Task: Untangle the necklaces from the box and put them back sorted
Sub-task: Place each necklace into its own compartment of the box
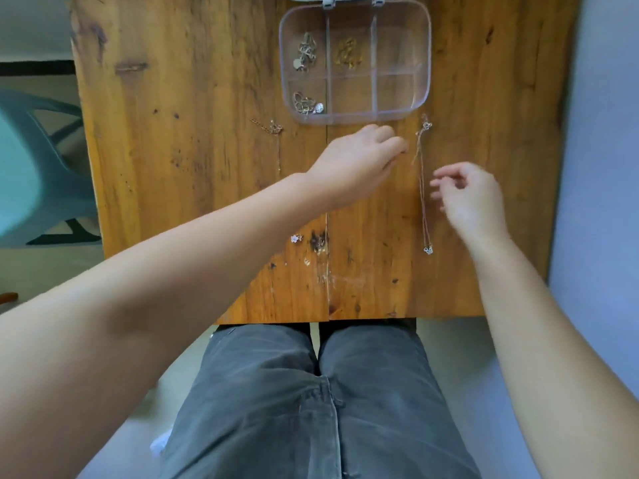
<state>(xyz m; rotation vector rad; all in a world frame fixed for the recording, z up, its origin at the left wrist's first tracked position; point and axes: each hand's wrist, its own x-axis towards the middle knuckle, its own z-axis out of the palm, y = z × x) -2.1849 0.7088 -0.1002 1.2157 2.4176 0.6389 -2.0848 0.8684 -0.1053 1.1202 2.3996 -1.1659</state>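
A clear plastic box with compartments lies open at the table's far middle. Silver necklaces sit bunched in its far left and near left compartments, a gold one in the far middle. A thin chain lies stretched out straight on the wood, with a small pendant at its near end. My left hand is just left of its top, fingers pinched together near the chain. My right hand hovers to the right of it, blurred, fingers loosely spread. Another chain lies left of the box.
A small silver flower pendant rests on the wooden table nearer me. A teal chair stands at the left beyond the table edge. My legs in dark trousers are under the near edge.
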